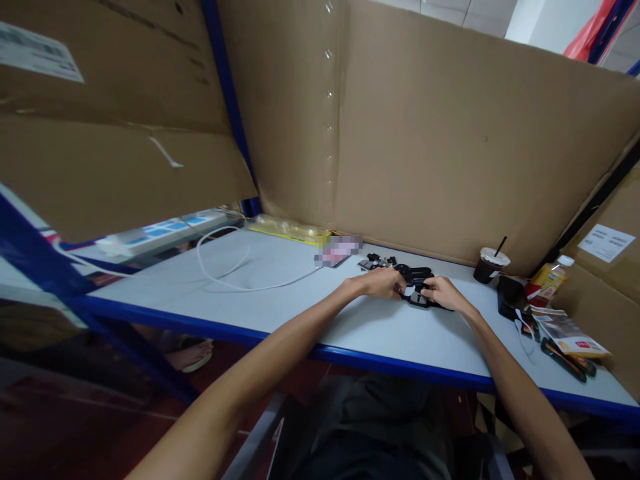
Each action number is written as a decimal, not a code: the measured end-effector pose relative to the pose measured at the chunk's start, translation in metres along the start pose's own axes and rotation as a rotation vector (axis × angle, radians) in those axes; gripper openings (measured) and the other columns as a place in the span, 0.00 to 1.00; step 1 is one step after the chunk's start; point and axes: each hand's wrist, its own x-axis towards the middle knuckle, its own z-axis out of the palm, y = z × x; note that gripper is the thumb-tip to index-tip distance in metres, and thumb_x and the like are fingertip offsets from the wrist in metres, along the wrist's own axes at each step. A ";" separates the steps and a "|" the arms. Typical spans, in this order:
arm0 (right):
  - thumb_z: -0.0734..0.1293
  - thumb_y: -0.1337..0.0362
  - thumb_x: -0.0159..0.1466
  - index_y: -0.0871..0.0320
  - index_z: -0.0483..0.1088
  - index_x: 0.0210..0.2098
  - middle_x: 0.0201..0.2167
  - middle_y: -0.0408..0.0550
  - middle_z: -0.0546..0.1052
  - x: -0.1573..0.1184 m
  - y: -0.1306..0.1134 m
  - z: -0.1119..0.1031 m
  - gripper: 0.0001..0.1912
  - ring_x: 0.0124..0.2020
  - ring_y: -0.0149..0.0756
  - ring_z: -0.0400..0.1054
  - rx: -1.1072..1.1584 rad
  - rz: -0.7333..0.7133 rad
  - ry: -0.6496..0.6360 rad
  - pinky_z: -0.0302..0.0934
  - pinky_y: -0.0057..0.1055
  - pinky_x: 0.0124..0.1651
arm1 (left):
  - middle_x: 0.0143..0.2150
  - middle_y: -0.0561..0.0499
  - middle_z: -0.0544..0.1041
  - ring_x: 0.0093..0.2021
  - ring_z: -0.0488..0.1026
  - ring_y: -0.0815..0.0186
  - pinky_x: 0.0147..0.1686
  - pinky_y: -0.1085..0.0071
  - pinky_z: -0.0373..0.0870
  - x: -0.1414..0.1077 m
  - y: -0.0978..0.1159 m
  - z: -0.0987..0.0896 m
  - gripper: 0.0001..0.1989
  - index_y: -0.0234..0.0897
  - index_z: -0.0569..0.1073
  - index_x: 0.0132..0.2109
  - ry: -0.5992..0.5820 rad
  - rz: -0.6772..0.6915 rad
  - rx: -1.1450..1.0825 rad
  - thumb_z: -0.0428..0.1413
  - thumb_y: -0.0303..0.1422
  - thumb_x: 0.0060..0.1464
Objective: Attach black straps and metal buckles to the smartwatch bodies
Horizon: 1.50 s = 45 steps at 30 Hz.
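Note:
A small black strap with a grey rectangular piece (419, 299) lies low over the white tabletop between my two hands. My left hand (384, 283) has its fingers curled down at the strap's left end. My right hand (443, 293) pinches it from the right, thumb and fingers near the grey piece. Part of the black band extends beneath the right palm. Just behind my hands is a bunch of black straps (416, 274). Farther left sits a small pile of black and silver metal parts (376, 261), partly behind my left hand.
A phone (338, 252) with a white cable (265, 289) lies at the back. On the right are a dark drink cup (491, 265), a bottle (550, 281), a black box (510, 297), a booklet (570, 332) and dark-handled tools (564, 360). Cardboard panels (450, 147) wall the table.

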 end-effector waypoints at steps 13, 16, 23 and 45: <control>0.65 0.55 0.58 0.56 0.64 0.21 0.18 0.40 0.65 -0.005 -0.010 -0.005 0.14 0.23 0.31 0.59 0.005 0.017 -0.006 0.50 0.27 0.27 | 0.36 0.53 0.80 0.33 0.73 0.66 0.30 0.72 0.56 -0.001 0.010 -0.004 0.05 0.39 0.79 0.37 -0.048 -0.100 -0.014 0.60 0.29 0.50; 0.65 0.53 0.58 0.57 0.68 0.23 0.18 0.40 0.64 -0.007 -0.013 -0.011 0.14 0.23 0.32 0.59 0.039 0.000 0.031 0.52 0.28 0.26 | 0.34 0.54 0.79 0.32 0.71 0.66 0.29 0.71 0.55 -0.002 0.013 -0.006 0.05 0.40 0.78 0.36 -0.053 -0.107 -0.005 0.60 0.29 0.49; 0.71 0.54 0.50 0.59 0.74 0.29 0.21 0.42 0.70 -0.006 -0.017 -0.011 0.14 0.24 0.33 0.63 0.211 0.028 0.137 0.56 0.29 0.27 | 0.32 0.54 0.76 0.29 0.68 0.67 0.28 0.70 0.54 -0.002 0.016 -0.006 0.05 0.39 0.76 0.35 -0.048 -0.102 -0.007 0.60 0.29 0.48; 0.70 0.59 0.53 0.58 0.76 0.26 0.21 0.44 0.76 -0.007 -0.020 -0.001 0.08 0.24 0.33 0.65 0.118 0.005 0.033 0.56 0.29 0.30 | 0.35 0.54 0.78 0.31 0.69 0.66 0.31 0.71 0.55 -0.001 0.017 -0.006 0.07 0.40 0.77 0.38 -0.058 -0.116 0.005 0.60 0.29 0.49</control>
